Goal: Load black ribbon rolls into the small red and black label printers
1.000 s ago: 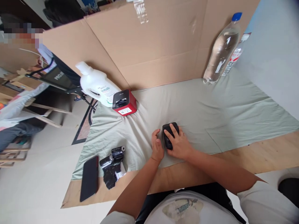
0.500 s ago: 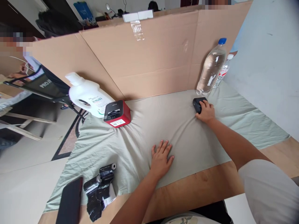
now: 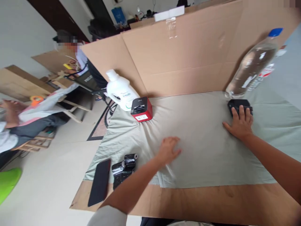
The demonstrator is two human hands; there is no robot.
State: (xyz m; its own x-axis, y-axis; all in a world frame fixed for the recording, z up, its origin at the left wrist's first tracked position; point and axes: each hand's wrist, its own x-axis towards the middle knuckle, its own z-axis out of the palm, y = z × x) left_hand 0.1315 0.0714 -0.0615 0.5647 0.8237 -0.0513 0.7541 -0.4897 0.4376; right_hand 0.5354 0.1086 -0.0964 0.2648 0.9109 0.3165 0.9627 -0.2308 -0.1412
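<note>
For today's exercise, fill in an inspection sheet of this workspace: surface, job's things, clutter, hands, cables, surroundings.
Surface: wooden table under a creased grey-green cloth.
Job's things: black device beside a clear bottle.
Clutter: red printer, white jug, phone, black roll.
Hands: right hand has its fingers on the device; left hand lies flat on the cloth.
Cables: nothing seen.
Surroundings: cardboard screen; a person sits beyond.

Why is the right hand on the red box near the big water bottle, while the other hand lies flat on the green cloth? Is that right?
Not quite. In the head view the right hand rests on a small black device near the big water bottle. The red box sits far off, beside the white jug. The left hand does lie flat on the green cloth.
</note>
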